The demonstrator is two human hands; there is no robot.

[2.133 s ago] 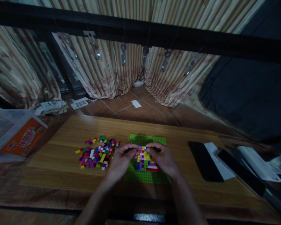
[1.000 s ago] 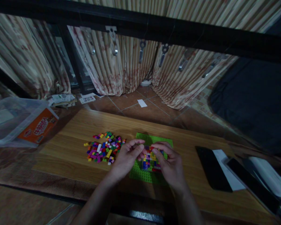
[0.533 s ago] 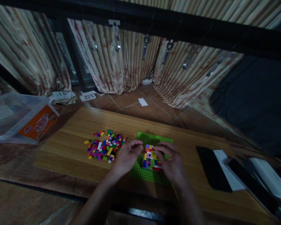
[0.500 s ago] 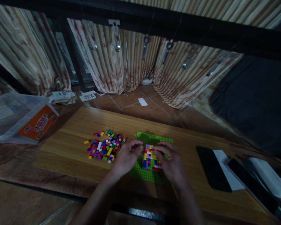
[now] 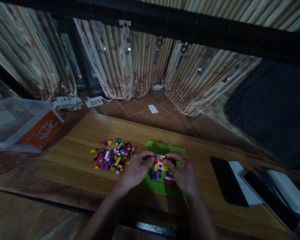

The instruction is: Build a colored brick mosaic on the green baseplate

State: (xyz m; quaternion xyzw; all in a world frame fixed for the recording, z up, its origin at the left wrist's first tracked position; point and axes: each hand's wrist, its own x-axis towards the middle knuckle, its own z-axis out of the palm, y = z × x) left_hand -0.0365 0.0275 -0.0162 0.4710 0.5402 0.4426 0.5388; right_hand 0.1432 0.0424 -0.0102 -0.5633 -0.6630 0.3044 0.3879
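A low wall of multicoloured building bricks [image 5: 160, 168] stands on a green studded baseplate [image 5: 156, 187]. My left hand [image 5: 138, 168] is at its left side, thumb and forefinger drawn together near the upper left corner; whatever lies between the tips is too small to make out. On the other side, my right hand [image 5: 183, 170] has its thumb and forefinger against the upper right of the brick build, covering part of it. Loose bricks in many colours [image 5: 112, 158] lie in a spread pile left of my left hand.
The wooden table [image 5: 72, 143] carries a black phone-like slab [image 5: 227, 180] over white paper [image 5: 247, 185] on the right, with another dark device [image 5: 270, 200] beside it. A clear plastic tub [image 5: 22, 113] with an orange label stands at the left. Striped curtains [image 5: 120, 66] hang beyond.
My left hand has shifted slightly right, closer to the brick build. The right fingers stay at its upper right with only a small shift. The whole view has moved a little.
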